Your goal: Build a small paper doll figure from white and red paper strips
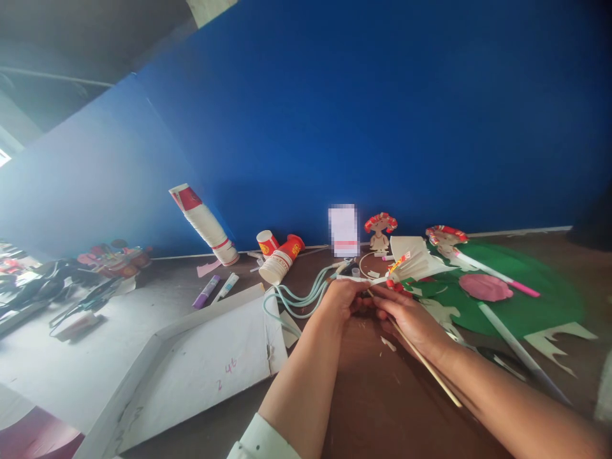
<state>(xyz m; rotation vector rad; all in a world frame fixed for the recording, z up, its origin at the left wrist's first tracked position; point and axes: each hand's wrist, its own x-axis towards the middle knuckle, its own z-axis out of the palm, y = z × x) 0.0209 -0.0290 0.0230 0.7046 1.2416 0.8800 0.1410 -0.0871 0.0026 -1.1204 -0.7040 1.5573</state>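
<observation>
My left hand (348,297) and my right hand (405,313) are close together over the brown table, fingers bent inward. A thin wooden stick (425,362) runs from between them, passing under my right hand, which is closed on it, and slants toward the lower right. My left hand pinches a narrow white strip (370,280) at the stick's upper end; the fingertips are partly hidden. Just beyond my right hand is a cut-open white paper cup (412,250) with fringed sides and a red and yellow patch. A paper figure with red-striped hair (380,233) stands behind it.
A white box lid (205,363) lies left, near a purple glue stick (206,292). Stacked paper cups (205,223) lean near the blue partition (335,115). Pale-blue cable (313,290) coils beside my left hand. Right are green sheet (540,280), pink paper (485,287) and scraps.
</observation>
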